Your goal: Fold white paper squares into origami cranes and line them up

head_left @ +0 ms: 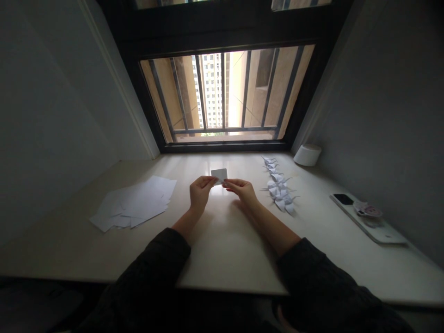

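A small folded square of white paper (219,174) is held up over the middle of the sill. My left hand (201,191) pinches its lower left part between thumb and fingers. At its lower right corner, my right hand (242,188) grips it the same way. The fingertips hide the bottom edge of the paper. To the right of my right hand stands a row of several folded white paper cranes (278,187). Left of my left hand lies a loose, overlapping stack of white paper sheets (138,201).
The pale, glossy sill (208,259) runs up to a dark-framed, barred window (222,97). A white cylindrical object (307,155) stands in the back right corner. Along the right wall lies a phone (381,231) with a round grip on its back.
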Demonstrator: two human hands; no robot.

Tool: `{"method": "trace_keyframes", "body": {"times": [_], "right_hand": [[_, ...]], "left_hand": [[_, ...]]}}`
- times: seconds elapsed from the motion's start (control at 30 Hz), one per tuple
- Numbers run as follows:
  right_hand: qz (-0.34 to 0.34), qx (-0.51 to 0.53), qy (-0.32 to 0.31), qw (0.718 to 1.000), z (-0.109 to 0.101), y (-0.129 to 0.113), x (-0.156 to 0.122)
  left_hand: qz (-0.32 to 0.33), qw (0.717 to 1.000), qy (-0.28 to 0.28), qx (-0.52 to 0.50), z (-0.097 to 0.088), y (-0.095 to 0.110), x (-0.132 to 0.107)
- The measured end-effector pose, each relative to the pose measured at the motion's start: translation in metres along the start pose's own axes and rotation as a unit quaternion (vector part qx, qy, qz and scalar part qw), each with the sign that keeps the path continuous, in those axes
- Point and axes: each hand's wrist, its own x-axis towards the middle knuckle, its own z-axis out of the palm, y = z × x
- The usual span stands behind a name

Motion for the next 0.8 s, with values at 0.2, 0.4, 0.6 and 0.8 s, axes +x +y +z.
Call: {"method": "trace_keyframes", "body": {"times": [0.2, 0.4, 0.6, 0.8], "right_hand": [[-0.024, 0.001, 0.008, 1.000, 0.0004, 0.0023, 0.0010], [-0.030, -0.001, 0.007, 1.000, 0.0012, -0.0003, 0.0001], [-0.038, 0.010, 0.006, 0.999, 0.0045, -0.0047, -0.0021], [-0.043, 0.009, 0.017, 0.999, 0.0077, -0.0066, -0.0037]], "left_hand": [[-0.006, 1.000, 0.004, -0.001, 0.0004, -0.0007, -0.0001], [-0.012, 1.000, 0.013, 0.003, 0.0007, -0.0009, -0.0011], [-0.006, 1.000, 0.016, -0.001, 0.0027, 0.0016, -0.0034], [0.002, 1.000, 0.016, 0.001, 0.0038, 0.0001, -0.0032]]}}
